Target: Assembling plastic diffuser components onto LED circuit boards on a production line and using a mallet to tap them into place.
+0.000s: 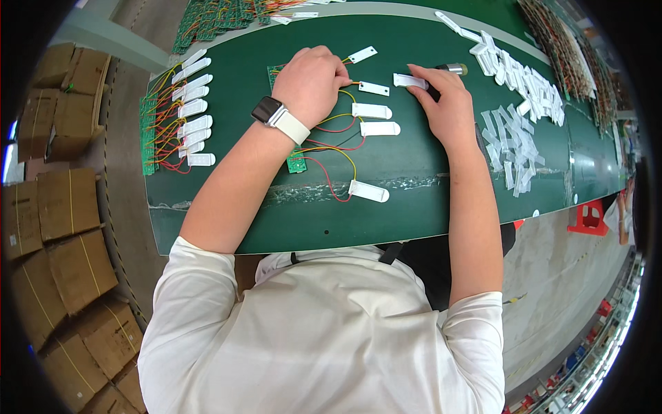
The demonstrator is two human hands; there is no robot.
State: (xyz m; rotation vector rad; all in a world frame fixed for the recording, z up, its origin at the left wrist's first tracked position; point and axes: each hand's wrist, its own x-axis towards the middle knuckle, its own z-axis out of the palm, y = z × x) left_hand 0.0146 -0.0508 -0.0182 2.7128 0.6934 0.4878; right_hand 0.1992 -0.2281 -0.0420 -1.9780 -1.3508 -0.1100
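My left hand, with a watch on its wrist, pinches the thin wires beside a small white strip. Partly under that hand lies a green circuit board. My right hand grips a small white plastic housing between thumb and fingers, a little right of the strip. A dark cylindrical tool with a metal end shows behind the right fingers; whether the hand holds it too, I cannot tell. Below, white housings with red and yellow wires run to another green board.
Wired white housings stand in a row at the left, joined to a green board strip. Loose white housings and translucent strips lie in piles at the right. Boards are stacked at the back. Cartons stand left of the table.
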